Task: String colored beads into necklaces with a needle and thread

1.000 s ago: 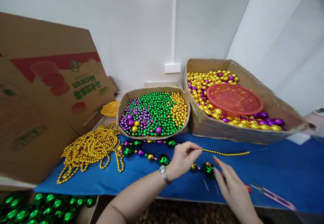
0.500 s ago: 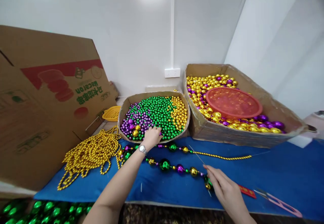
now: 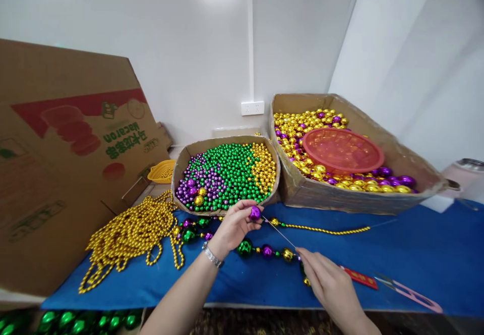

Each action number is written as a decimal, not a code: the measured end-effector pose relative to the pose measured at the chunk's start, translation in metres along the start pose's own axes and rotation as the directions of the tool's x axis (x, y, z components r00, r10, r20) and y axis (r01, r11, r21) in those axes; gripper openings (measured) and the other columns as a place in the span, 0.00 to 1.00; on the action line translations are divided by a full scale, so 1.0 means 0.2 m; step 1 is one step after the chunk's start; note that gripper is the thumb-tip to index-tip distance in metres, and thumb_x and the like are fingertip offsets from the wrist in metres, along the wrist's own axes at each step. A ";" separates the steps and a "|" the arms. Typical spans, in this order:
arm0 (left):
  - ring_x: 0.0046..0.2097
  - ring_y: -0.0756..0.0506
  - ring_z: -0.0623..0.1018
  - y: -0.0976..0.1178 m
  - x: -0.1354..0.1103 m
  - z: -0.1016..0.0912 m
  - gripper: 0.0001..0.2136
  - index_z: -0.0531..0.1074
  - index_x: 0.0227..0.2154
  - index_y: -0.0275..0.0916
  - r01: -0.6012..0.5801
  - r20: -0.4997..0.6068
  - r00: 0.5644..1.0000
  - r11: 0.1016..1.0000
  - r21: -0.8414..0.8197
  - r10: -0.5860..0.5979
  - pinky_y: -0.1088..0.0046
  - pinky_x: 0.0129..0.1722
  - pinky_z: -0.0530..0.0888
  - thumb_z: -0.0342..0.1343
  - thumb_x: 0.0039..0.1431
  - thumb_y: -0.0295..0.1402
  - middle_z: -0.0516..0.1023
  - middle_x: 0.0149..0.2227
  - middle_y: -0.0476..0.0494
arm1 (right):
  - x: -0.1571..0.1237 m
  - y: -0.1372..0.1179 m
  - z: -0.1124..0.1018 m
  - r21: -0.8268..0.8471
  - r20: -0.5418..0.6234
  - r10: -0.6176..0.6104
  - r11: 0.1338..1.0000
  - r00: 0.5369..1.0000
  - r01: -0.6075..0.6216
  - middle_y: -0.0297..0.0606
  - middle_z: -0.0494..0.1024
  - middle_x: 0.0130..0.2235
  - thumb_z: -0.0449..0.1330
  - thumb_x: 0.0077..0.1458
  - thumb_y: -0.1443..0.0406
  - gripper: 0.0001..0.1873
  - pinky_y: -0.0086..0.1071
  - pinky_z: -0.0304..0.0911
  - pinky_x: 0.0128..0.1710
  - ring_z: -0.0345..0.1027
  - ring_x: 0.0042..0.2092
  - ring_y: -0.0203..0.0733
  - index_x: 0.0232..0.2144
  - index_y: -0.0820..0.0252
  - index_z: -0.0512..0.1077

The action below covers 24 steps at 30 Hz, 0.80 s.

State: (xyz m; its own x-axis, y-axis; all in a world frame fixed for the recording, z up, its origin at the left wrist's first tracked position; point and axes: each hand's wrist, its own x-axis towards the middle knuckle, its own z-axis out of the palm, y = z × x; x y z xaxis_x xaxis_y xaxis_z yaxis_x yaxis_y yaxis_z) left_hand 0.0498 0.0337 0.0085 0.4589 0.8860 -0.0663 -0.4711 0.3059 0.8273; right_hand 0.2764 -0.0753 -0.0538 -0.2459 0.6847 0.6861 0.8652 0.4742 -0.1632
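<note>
Purple bead pinched between the thumb and fingertips of the left hand, held just above the blue table at the front edge of the small box of mixed green, purple and gold beads. Half a second ago that hand was reaching into the small box; now it has drawn back with the bead, so the pick appears done and the bead is being brought to the needle — a thin wire slanting up from the right hand toward the bead, its tip just beside it. Whether the tip has entered the bead's hole cannot be told.

The right hand is closed on the needle's lower end, fingers together, resting by the last beads of the strand of large green, purple and gold balls that runs left across the table. The hands are apart, joined only by the needle's line.

Farther out — a heap of gold bead chains to the left, a larger box of gold and purple balls with a red basket in it, and scissors at the right near a red ruler.
</note>
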 end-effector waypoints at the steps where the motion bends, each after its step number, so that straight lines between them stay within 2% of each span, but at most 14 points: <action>1: 0.35 0.47 0.77 -0.01 0.00 0.00 0.12 0.71 0.41 0.36 -0.002 -0.002 1.000 1.000 0.002 0.002 0.71 0.34 0.74 0.60 0.52 0.31 0.77 0.41 0.38 | 0.00 0.00 0.00 -0.001 0.007 0.003 1.000 1.000 -0.003 0.39 0.80 0.38 0.46 0.64 0.68 0.15 0.32 0.68 0.36 0.74 0.35 0.40 0.44 0.60 0.72; 6: 0.34 0.48 0.77 -0.02 -0.01 0.01 0.12 0.72 0.40 0.34 -0.021 0.004 1.000 0.999 0.034 0.021 0.72 0.34 0.74 0.60 0.53 0.30 0.76 0.44 0.37 | 0.00 0.00 -0.01 -0.018 0.054 0.038 0.999 0.998 -0.037 0.38 0.80 0.34 0.45 0.64 0.65 0.17 0.32 0.68 0.32 0.74 0.32 0.40 0.44 0.58 0.73; 10: 0.33 0.48 0.77 -0.02 -0.01 0.01 0.12 0.72 0.41 0.33 0.013 -0.002 1.000 1.000 0.002 -0.013 0.73 0.33 0.75 0.58 0.55 0.32 0.76 0.45 0.35 | -0.01 0.01 -0.02 -0.009 0.055 0.059 0.998 0.997 -0.058 0.39 0.80 0.35 0.45 0.64 0.64 0.17 0.31 0.68 0.33 0.74 0.34 0.40 0.44 0.57 0.73; 19: 0.32 0.49 0.77 -0.02 -0.01 0.02 0.14 0.73 0.42 0.33 0.027 -0.015 1.000 1.000 0.014 -0.027 0.74 0.31 0.74 0.58 0.55 0.35 0.76 0.42 0.35 | 0.00 0.01 -0.01 -0.033 0.059 0.004 0.999 0.998 -0.002 0.38 0.79 0.33 0.45 0.64 0.67 0.16 0.30 0.66 0.31 0.73 0.32 0.39 0.44 0.60 0.72; 22: 0.32 0.49 0.76 -0.04 -0.02 0.03 0.16 0.73 0.43 0.34 -0.011 -0.033 0.999 0.995 0.096 0.014 0.73 0.32 0.74 0.60 0.53 0.37 0.76 0.39 0.38 | 0.00 0.00 -0.01 -0.069 0.047 -0.011 0.997 0.999 0.014 0.38 0.79 0.33 0.44 0.65 0.66 0.17 0.30 0.66 0.31 0.73 0.31 0.38 0.42 0.59 0.72; 24: 0.34 0.49 0.75 -0.05 -0.03 0.04 0.17 0.73 0.42 0.35 -0.063 -0.038 0.997 0.969 0.238 0.074 0.72 0.34 0.74 0.62 0.51 0.37 0.76 0.37 0.41 | 0.00 0.00 -0.01 -0.101 0.046 -0.002 0.995 0.999 0.006 0.38 0.78 0.30 0.43 0.65 0.65 0.18 0.30 0.66 0.30 0.73 0.29 0.38 0.42 0.59 0.73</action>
State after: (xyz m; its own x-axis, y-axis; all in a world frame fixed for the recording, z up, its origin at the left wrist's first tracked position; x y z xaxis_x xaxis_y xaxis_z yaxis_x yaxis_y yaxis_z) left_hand 0.0587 0.0226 0.0052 0.3938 0.9188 -0.0262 -0.3061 0.1580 0.9388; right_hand 0.2767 -0.0771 -0.0526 -0.2673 0.7090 0.6526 0.9035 0.4199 -0.0861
